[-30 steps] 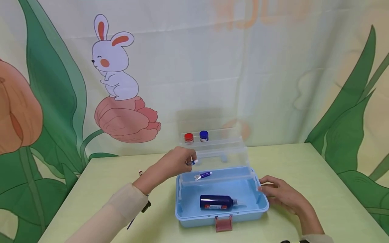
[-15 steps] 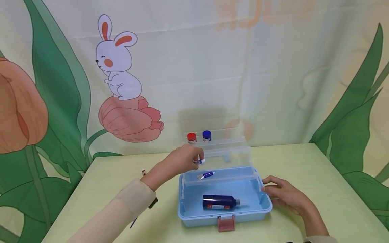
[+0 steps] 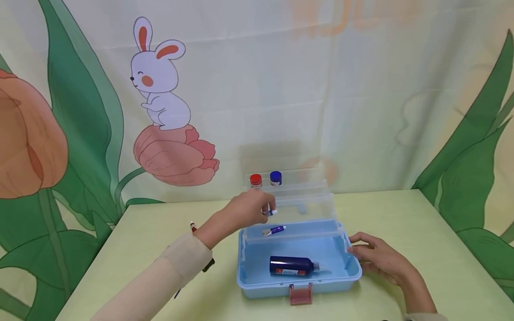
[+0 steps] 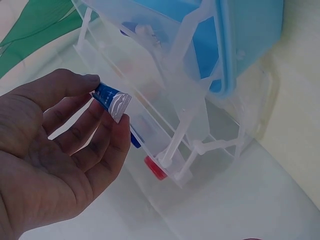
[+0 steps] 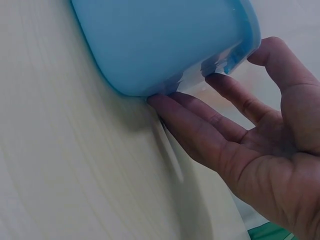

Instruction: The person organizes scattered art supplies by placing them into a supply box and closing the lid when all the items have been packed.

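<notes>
My left hand (image 3: 250, 208) pinches a small blue paint tube (image 4: 111, 100) between thumb and fingertips, above the raised clear tray section of a light blue box. In the left wrist view the tube's flat silver crimped end shows; in the head view its white cap points right. The box (image 3: 301, 290) stands with its lid up. Inside lies a dark blue squeeze bottle (image 3: 291, 266) with a clear nozzle, and a purple paint tube (image 3: 277, 230) rests in the lower clear tray. My right hand (image 3: 381, 258) touches the box's right side with extended fingers, thumb at the rim.
A red-capped jar (image 3: 255, 180) and a blue-capped jar (image 3: 275, 178) stand in the upper clear tray. A pink latch (image 3: 300, 295) hangs at the box front. Left of the box, partly behind my left sleeve, lie a red-and-white tipped item (image 3: 193, 227) and a dark object (image 3: 209, 265).
The view has shifted slightly, so the whole scene sits further right. My left hand, holding the blue tube, has moved a little right over the trays. The right hand stays at the box.
</notes>
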A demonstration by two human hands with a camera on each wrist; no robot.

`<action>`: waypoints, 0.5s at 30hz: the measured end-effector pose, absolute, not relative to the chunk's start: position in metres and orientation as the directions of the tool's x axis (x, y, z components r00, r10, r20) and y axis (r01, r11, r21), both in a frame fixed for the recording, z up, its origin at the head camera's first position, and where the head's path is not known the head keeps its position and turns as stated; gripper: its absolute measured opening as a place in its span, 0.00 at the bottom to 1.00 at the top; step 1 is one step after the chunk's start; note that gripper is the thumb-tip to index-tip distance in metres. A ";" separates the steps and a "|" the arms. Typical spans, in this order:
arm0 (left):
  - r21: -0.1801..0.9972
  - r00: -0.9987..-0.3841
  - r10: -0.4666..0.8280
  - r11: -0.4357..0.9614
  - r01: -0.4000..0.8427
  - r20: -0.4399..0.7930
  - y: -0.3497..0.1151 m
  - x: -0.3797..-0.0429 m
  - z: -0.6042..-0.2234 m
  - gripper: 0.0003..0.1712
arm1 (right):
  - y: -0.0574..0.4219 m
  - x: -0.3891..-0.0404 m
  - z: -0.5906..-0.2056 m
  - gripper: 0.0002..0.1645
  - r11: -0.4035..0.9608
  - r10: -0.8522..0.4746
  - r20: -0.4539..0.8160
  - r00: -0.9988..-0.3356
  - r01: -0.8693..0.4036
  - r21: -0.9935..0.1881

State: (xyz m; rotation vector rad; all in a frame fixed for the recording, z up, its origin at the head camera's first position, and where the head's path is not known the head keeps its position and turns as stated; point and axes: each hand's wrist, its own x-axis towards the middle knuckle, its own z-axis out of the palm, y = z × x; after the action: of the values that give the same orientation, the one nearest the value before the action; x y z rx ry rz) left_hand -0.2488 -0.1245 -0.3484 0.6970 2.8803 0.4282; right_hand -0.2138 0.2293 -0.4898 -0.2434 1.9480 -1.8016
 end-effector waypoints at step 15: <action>0.302 -0.885 0.459 0.857 0.417 -0.081 -0.122 -0.247 -0.347 0.13 | 0.228 -0.215 -0.489 0.21 0.139 -0.435 -0.232 -0.870 0.190 -0.972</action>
State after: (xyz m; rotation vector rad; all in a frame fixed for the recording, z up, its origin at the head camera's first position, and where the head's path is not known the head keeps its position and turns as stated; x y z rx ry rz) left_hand -0.2470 -0.1219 -0.3469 0.6844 2.8818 0.4187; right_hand -0.2148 0.2275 -0.4887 -0.2342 1.9584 -1.7803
